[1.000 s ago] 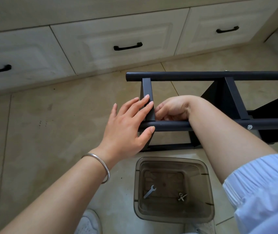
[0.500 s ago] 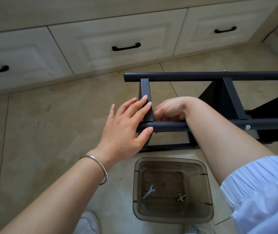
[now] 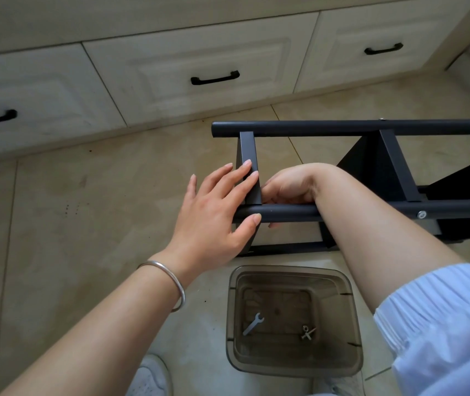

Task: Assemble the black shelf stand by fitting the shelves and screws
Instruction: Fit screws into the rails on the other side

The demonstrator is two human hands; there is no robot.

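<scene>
The black shelf stand (image 3: 342, 127) lies on its side on the tiled floor, its round poles running left to right. My left hand (image 3: 216, 207) rests flat against the end shelf panel (image 3: 249, 155), thumb under the near pole (image 3: 291, 211). My right hand (image 3: 288, 185) reaches over the near pole, its fingers curled inside the frame beside that panel; what the fingers hold is hidden. A silver screw head (image 3: 422, 214) shows on the near pole further right.
A brown see-through plastic bin (image 3: 294, 364) stands on the floor just below the stand, holding a small wrench (image 3: 253, 323) and a few screws (image 3: 307, 332). Cream drawers with black handles (image 3: 215, 78) line the far side. My white shoe (image 3: 149, 378) is at the bottom.
Almost nothing changed: both hands keep their place on the end panel and near pole; the view shifted slightly.
</scene>
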